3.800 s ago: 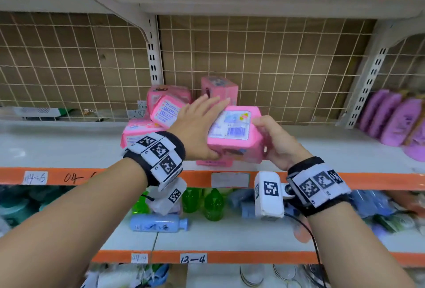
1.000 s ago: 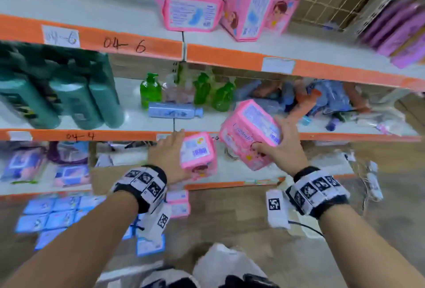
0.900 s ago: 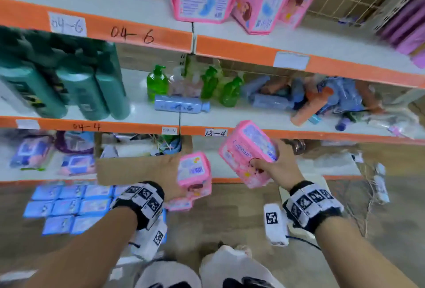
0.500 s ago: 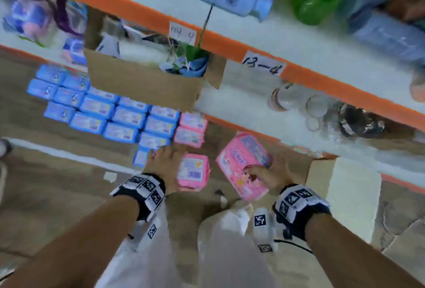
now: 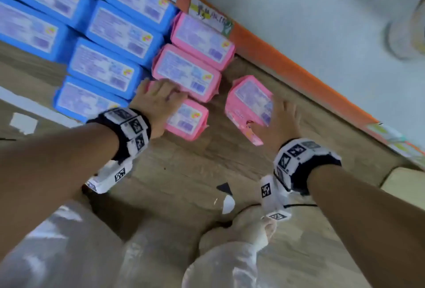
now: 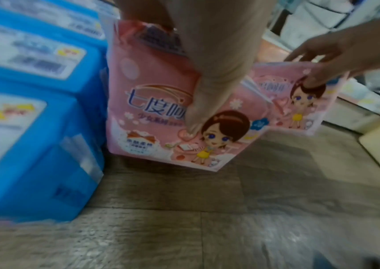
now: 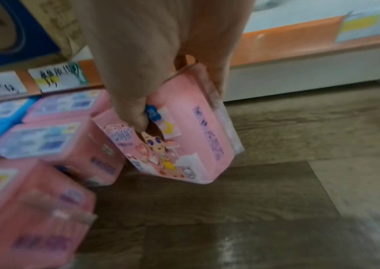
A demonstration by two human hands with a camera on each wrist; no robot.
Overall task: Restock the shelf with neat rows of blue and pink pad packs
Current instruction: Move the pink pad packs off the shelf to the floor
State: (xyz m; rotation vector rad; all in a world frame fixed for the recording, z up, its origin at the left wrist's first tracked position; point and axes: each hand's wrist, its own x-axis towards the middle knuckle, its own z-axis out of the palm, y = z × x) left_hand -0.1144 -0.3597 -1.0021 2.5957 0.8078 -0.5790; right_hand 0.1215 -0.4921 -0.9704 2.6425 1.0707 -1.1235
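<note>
Head view: left hand (image 5: 158,106) grips one pink plastic pad pack (image 5: 187,119) beside the blue pad packs (image 5: 101,69); right hand (image 5: 279,122) pinches another pink pack (image 5: 249,99).

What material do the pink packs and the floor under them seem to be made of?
Pink pack held by the right hand: probably thin plastic film, smooth, printed, with a crimped clear seam at the end. Pink pack under the left hand: looks the same. Floor: wood-grain planks, slightly glossy; possibly vinyl or laminate.

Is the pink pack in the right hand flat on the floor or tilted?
Tilted: the pink pack in the right hand leans on one lower edge; full floor contact is unclear.
</note>
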